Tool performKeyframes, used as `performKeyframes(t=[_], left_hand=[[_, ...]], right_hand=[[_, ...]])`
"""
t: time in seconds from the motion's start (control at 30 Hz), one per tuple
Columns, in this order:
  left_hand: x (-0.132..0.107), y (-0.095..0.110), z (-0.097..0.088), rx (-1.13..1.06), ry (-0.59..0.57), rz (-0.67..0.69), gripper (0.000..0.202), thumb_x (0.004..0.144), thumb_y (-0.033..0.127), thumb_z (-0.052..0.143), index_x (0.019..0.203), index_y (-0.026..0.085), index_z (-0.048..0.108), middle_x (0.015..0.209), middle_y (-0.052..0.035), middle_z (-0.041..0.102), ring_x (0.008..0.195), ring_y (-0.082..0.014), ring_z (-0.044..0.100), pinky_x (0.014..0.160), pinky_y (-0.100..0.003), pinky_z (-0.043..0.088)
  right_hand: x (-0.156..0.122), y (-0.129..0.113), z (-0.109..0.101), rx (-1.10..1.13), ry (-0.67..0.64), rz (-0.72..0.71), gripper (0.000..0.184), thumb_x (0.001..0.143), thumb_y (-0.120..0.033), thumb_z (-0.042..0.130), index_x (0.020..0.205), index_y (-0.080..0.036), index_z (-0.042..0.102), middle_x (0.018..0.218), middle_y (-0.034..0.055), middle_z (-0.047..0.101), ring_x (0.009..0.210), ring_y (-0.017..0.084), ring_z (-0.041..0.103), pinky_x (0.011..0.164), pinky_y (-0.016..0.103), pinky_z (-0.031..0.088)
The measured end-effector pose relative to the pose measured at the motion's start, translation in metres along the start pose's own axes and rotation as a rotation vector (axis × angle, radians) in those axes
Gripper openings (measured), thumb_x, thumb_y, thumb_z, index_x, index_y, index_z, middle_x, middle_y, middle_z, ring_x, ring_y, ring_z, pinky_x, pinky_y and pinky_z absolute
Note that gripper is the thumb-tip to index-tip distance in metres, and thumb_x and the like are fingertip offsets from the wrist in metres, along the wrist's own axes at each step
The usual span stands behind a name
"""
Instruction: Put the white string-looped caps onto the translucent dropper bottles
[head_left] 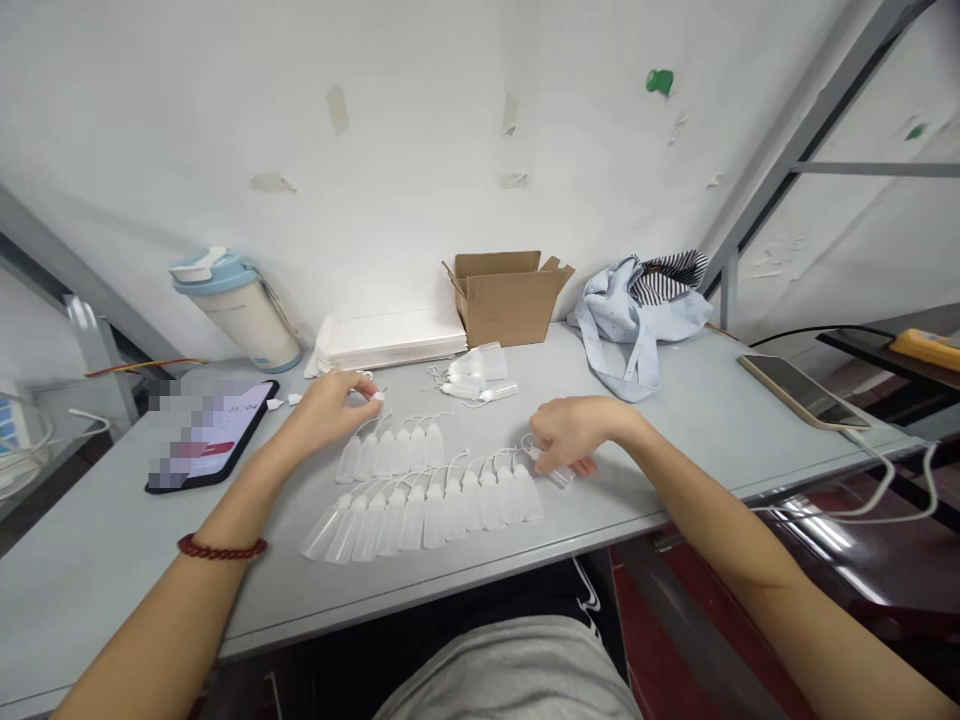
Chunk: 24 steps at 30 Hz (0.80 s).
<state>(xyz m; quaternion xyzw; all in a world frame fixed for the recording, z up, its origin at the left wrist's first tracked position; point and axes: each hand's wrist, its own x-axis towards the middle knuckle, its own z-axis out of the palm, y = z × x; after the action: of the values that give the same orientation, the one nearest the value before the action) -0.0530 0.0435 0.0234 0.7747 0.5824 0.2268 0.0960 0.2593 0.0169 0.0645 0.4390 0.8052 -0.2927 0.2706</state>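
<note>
My left hand (337,408) is closed in a pinch on a small white cap (377,398) above the back row. My right hand (571,432) has its fingers wrapped around a small translucent plastic tube (556,472) at the right end of the front row. That front row of tubes (435,515) has white tops with thin white cords, lying side by side on the table. Behind it lies a shorter row of similar tubes (394,450). A loose cluster of tubes (476,370) rests farther back, between my hands.
A phone (217,435) lies left on the grey table (645,480). Along the wall stand a blue-lidded tumbler (240,310), a white stack (390,338), a cardboard box (506,305) and a light blue cloth bag (637,310). Another phone (802,390) with a cable lies right.
</note>
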Motion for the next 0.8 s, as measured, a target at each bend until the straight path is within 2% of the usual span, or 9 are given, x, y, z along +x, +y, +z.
performKeyframes(t=[0.1,0.23,0.37,0.5,0.63,0.8], left_hand=[[-0.002,0.012,-0.001,-0.179,-0.063,-0.064,0.028,0.071,0.046,0.058,0.077,0.020,0.064,0.089,-0.0053,0.069,0.083,-0.0242,0.061,0.076,-0.033,0.045],[-0.008,0.033,-0.008,-0.423,-0.116,-0.132,0.032,0.072,0.050,0.061,0.081,0.020,0.065,0.084,-0.0022,0.067,0.071,-0.0182,0.060,0.063,-0.027,0.045],[-0.016,0.051,-0.014,-0.664,-0.100,-0.114,0.026,0.072,0.045,0.066,0.082,0.020,0.064,0.082,-0.0014,0.065,0.074,-0.0163,0.059,0.068,-0.028,0.046],[-0.022,0.066,-0.008,-0.797,-0.218,-0.057,0.022,0.074,0.041,0.068,0.079,0.020,0.066,0.070,0.0003,0.062,0.069,-0.0148,0.058,0.070,-0.029,0.047],[-0.024,0.077,0.005,-0.828,-0.292,-0.027,0.023,0.074,0.040,0.067,0.079,0.018,0.066,0.065,0.0007,0.061,0.066,-0.0146,0.057,0.070,-0.030,0.047],[-0.023,0.082,0.014,-0.969,-0.179,-0.100,0.025,0.072,0.039,0.069,0.081,0.016,0.064,0.066,0.0007,0.061,0.063,-0.0136,0.057,0.069,-0.031,0.049]], right_hand=[[0.000,0.008,-0.003,0.052,0.064,-0.047,0.035,0.074,-0.026,0.051,0.041,-0.014,0.053,0.043,0.0056,0.059,0.050,0.016,0.059,0.057,0.026,0.044],[-0.006,0.016,-0.009,0.261,0.236,-0.176,0.030,0.077,-0.025,0.051,0.050,-0.014,0.055,0.051,0.0037,0.063,0.051,0.014,0.061,0.054,0.023,0.040],[-0.006,0.012,-0.009,0.492,0.392,-0.387,0.032,0.085,-0.033,0.050,0.063,-0.013,0.060,0.065,0.0023,0.064,0.049,0.010,0.061,0.048,0.021,0.036],[0.007,0.000,-0.003,0.722,0.511,-0.606,0.034,0.088,-0.039,0.049,0.072,-0.012,0.062,0.075,0.0035,0.064,0.051,0.008,0.060,0.046,0.020,0.038],[0.021,-0.011,0.006,0.843,0.483,-0.661,0.034,0.089,-0.040,0.050,0.075,-0.012,0.062,0.078,0.0045,0.063,0.057,0.009,0.061,0.045,0.020,0.042],[0.031,-0.021,0.013,0.897,0.441,-0.663,0.026,0.087,-0.037,0.054,0.080,-0.013,0.062,0.079,0.0033,0.063,0.062,0.010,0.061,0.048,0.019,0.044]])
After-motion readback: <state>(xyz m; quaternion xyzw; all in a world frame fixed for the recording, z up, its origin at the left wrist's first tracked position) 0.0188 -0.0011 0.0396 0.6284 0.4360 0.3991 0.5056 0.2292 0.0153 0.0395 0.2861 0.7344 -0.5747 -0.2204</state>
